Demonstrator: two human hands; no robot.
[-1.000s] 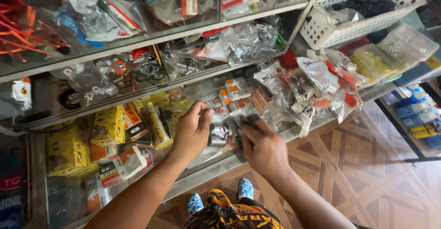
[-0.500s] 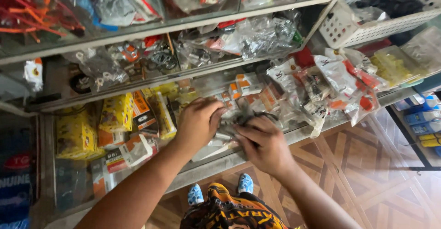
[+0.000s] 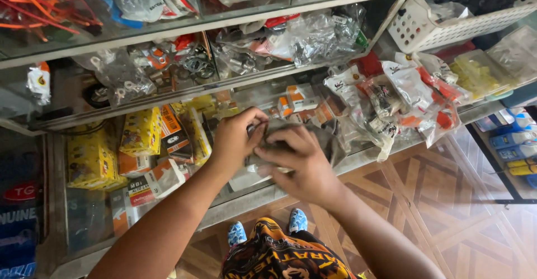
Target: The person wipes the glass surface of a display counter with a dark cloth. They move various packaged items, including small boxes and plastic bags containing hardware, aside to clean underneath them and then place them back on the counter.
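Head view: both hands (image 3: 279, 156) on clear packet (image 3: 268, 164)

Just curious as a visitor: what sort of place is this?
Probably a small spare-parts or hardware shop: a glass display counter packed with bagged metal parts and yellow boxes, where both hands handle a packet.

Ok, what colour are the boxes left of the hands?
Yellow boxes, clearest in the head view.
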